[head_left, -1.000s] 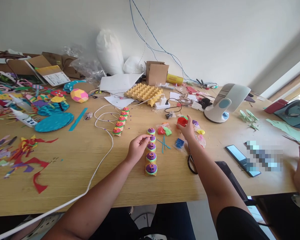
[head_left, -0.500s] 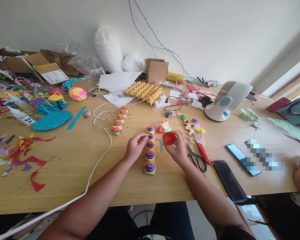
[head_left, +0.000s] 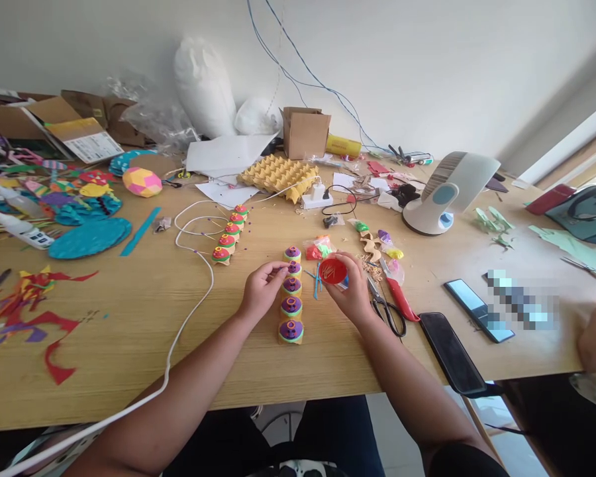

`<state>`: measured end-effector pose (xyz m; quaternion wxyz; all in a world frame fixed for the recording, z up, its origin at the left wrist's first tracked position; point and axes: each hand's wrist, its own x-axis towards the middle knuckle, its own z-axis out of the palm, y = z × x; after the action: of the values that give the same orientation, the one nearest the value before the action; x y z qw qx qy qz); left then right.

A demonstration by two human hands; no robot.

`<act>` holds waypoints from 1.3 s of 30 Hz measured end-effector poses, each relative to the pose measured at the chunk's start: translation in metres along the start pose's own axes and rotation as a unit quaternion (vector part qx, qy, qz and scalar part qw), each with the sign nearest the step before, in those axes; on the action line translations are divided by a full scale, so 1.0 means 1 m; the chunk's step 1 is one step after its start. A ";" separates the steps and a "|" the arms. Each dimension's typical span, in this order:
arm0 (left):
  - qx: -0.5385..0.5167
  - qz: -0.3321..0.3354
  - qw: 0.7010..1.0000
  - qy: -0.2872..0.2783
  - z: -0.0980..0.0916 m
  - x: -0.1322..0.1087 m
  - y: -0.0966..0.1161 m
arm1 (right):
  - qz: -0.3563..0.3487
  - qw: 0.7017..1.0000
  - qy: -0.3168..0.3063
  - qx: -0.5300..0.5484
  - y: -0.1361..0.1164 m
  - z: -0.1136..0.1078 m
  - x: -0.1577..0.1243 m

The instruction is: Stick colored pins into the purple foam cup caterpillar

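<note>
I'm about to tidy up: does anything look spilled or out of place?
Perhaps the small tan bits beside the scissors: they lie loose, as if spilled, though I can't tell what they are. Colored scraps also lie strewn at the left. Nothing visibly spills from the red container in the right hand.

Head camera, one: worn, facing forward and down across tabletop (head_left: 258, 364) at near range; wall (head_left: 402, 59) at twelve o'clock, wearer's legs (head_left: 340, 434) at six.

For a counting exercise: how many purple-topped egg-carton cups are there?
5, in one row, front to back: front cup, second cup, third cup, fourth cup partly behind the left hand, back cup. None seems fully hidden.
</note>
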<state>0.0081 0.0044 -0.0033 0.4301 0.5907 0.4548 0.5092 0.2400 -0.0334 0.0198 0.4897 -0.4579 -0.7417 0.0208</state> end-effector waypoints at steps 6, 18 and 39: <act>0.003 0.013 1.000 0.006 0.000 0.000 0.002 | 0.048 0.998 -0.008 -0.049 0.002 0.005 -0.006; 0.008 0.021 1.000 0.008 0.001 0.002 -0.003 | 0.155 0.967 -0.066 -0.189 0.005 -0.029 0.010; -0.005 0.029 0.999 0.016 0.001 0.004 0.000 | 0.241 0.841 -0.371 -0.312 0.093 -0.020 0.120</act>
<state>0.0098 0.0083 -0.0021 0.4108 0.5934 0.4419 0.5327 0.3043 0.0959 0.0705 -0.0117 -0.7088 -0.7014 0.0740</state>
